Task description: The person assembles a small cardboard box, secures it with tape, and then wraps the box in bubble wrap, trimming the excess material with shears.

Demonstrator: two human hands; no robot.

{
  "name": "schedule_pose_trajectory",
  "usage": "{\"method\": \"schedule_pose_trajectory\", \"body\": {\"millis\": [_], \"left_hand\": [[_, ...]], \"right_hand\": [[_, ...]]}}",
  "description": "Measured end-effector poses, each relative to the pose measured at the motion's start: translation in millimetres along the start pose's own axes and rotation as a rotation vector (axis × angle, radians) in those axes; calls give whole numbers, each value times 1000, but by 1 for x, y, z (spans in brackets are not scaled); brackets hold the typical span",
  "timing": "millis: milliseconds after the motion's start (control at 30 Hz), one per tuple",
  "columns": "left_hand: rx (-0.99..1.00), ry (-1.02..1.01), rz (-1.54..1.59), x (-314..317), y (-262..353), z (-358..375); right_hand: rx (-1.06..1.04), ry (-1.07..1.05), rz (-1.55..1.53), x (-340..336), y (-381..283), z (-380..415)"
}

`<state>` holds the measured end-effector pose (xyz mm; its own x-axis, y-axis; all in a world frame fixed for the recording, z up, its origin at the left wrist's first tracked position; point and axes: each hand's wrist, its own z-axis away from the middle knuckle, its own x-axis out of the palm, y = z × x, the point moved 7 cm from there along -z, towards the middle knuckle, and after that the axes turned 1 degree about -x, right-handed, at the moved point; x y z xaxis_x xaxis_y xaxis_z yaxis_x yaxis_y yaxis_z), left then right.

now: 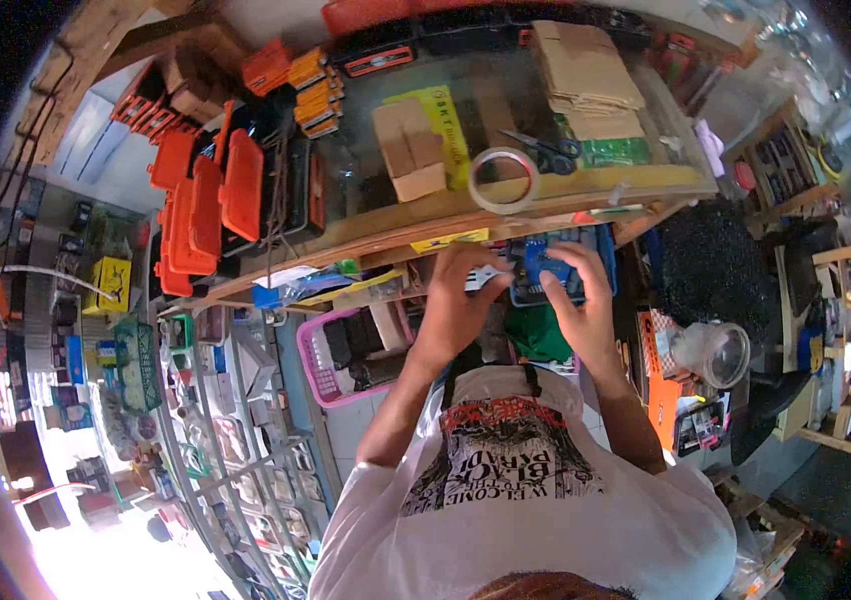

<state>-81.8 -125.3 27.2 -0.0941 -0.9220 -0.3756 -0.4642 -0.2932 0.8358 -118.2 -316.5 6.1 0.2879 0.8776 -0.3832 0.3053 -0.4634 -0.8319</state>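
Observation:
My left hand (459, 308) is raised in front of my chest, just below the wooden front edge of the glass-topped counter (346, 215). Its fingers are curved, thumb and fingertips a little apart, and a small white patch shows in the gap. My right hand (583, 305) faces it at the same height, fingers bent and thumb apart, with nothing visible in it. Behind the right hand, a blue basket (601, 245) with blue packets overlaps the fingers in this view. A dark green cloth-like thing (538, 335) lies lower down between my wrists.
On the counter are a tape roll (504, 181), scissors (546, 148), brown cardboard pieces (586, 70), a yellow bag (443, 125) and orange cases (204, 205). A pink basket (321, 375) stands low on the left. A clear tub (726, 355) sits at right; metal racks stand left.

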Motion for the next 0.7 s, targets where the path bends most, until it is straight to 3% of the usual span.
{"method": "schedule_pose_trajectory", "body": {"millis": [67,167,367,567,700], "left_hand": [[37,-114,93,35,10,-31],[345,-232,-117,90,29,-79],[383,-407,-432,185,6,-148],[424,-414,-408,187,19,-155],[302,-453,-376,183,17,-158]], "right_hand": [[45,13,21,-8,14,21],[99,13,28,-21,33,59],[279,182,-2,-65,51,124],[351,363,65,-110,81,161],[318,346,128,-141,82,150]]}}
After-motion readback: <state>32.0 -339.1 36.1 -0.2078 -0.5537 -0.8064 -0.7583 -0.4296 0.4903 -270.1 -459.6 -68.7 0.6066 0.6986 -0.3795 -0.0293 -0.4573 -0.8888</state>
